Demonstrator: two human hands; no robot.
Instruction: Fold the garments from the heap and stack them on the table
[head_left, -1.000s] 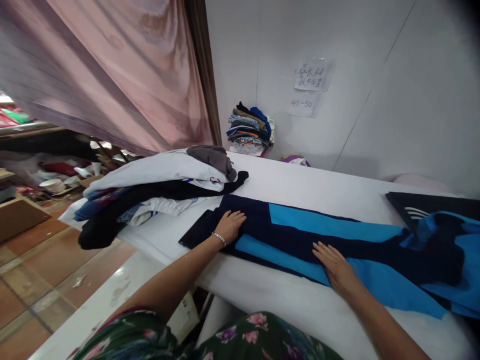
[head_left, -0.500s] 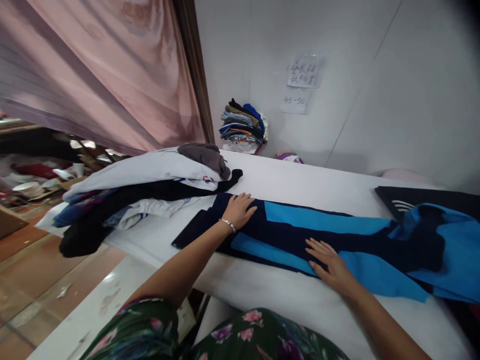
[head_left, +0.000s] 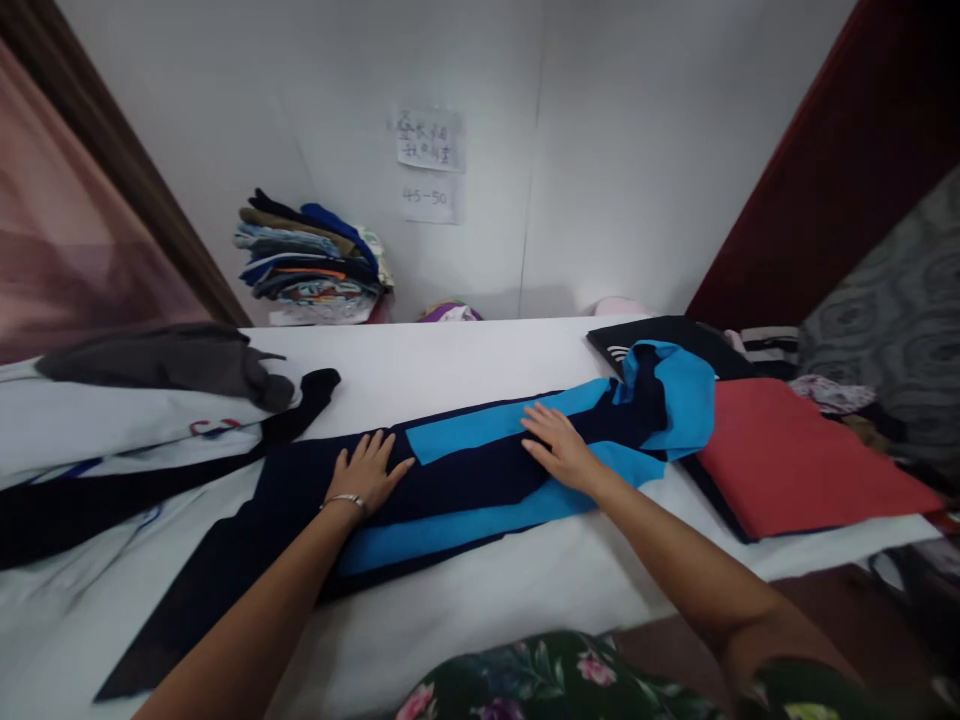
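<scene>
Navy-and-blue garment (head_left: 465, 485) lies across the white table (head_left: 420, 365) in the head view, from eight o'clock to three, with the left hand (head_left: 369, 470) and right hand (head_left: 559, 447) flat on it, spread wide, gripping nothing. Uneven pressure could drag its layers into creases, especially near the bunched three-o'clock end. The left forearm (head_left: 262, 610) hides some cloth; whether the dark panel (head_left: 161, 640) at eight o'clock belongs to it is unclear.

Left grip (head_left: 367, 472) and right grip (head_left: 562, 448) rest on the blue garment (head_left: 465, 487)
</scene>
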